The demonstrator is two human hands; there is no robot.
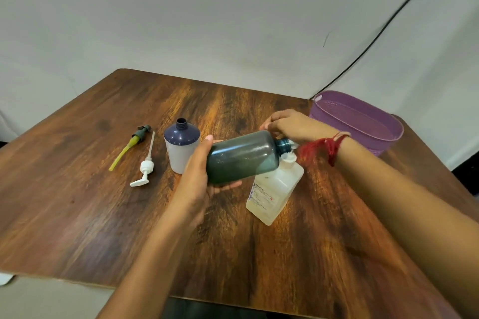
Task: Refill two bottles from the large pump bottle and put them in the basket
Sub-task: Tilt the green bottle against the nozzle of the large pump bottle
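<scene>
head | left grip (pixel 197 171) holds green bottle (pixel 241 158) base | right grip (pixel 293 124) clasps its neck, above white bottle (pixel 272 189)

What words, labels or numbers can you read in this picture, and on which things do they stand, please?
White bottle, label: blue heading running along its side, too blurred to read.
Same label: small print, too small to read.
Dark bottle, blue-topped bottle, white pump, green pump, basket: no text visible.

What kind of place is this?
Probably a plain room set up for a task, not a kitchen: a wooden table, a bare white wall with a black cable, and a purple basket.
</scene>
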